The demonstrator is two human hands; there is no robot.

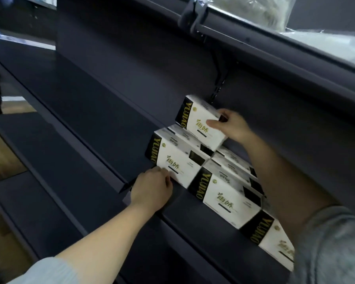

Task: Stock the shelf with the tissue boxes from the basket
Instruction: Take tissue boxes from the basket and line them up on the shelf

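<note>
My left hand (152, 188) touches the front box (177, 160), fingers curled at its lower edge. My right hand (231, 125) grips the top box (201, 121) over the stack; next, seat it squarely.

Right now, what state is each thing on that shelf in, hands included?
Top tissue box: tilted, gripped by the right hand, over the stack.
Front-left tissue box: on the shelf, left hand touching its lower corner.
Middle tissue box: standing in the row.
Rightmost tissue box: partly hidden by the sleeve.

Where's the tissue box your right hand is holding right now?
Right of centre in the head view: the top tissue box, held by the right hand, sits tilted on the shelf's stacked boxes.
</note>
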